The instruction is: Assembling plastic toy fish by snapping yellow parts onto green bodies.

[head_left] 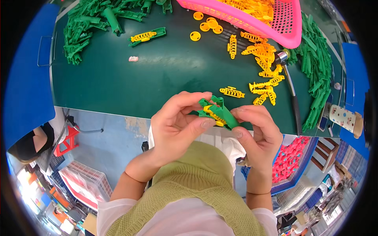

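Note:
Just off the table's front edge, both my hands hold one green plastic casing (223, 112) with a yellow plastic insert (213, 115) lying in its open side. My left hand (175, 122) is closed on the left end, its thumb by the yellow insert and its forefinger at the casing's upper end. Thumb and fingertips of my right hand (258, 135) pinch the casing's right side. Beyond them lies a single yellow insert (232, 92), and to its right a loose pile of the same inserts (265, 59). Another green casing with a yellow insert (147, 36) rests farther back.
A pink basket (290, 27) of yellow parts stands at the back. Green casings are heaped at the far left (84, 31) and along the right (315, 74). A hammer (291, 84) lies beside the inserts. Several yellow discs (204, 26) and a patterned cup (341, 115) sit on the table.

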A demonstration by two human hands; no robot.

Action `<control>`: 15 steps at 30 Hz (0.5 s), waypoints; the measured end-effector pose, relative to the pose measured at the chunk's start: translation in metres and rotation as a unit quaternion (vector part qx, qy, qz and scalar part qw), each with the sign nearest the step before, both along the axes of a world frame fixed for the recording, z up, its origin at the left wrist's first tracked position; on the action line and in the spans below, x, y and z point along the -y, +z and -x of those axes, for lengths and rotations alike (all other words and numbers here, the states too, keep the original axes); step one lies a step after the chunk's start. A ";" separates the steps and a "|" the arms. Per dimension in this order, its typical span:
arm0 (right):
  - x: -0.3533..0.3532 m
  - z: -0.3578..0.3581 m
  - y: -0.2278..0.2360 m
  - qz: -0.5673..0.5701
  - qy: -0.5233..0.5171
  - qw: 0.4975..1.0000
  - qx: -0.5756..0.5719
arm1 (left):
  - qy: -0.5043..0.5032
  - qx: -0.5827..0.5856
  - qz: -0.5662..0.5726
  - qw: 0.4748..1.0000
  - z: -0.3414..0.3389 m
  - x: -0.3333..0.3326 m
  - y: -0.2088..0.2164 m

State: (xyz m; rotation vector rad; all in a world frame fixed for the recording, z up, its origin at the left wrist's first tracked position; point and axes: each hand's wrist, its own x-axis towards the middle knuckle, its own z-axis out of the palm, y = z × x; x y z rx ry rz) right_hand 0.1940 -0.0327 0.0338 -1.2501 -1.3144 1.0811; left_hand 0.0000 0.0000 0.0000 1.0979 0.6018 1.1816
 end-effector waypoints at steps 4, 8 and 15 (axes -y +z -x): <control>-0.001 0.001 0.000 -0.010 0.008 1.000 0.020 | 0.019 0.031 0.028 0.999 -0.002 0.002 0.000; 0.000 0.004 -0.004 -0.026 -0.012 1.000 0.009 | 0.012 0.055 0.042 0.998 -0.002 0.001 0.000; 0.000 0.007 -0.003 -0.037 -0.016 0.999 0.003 | 0.016 0.008 0.030 0.999 0.000 0.001 0.003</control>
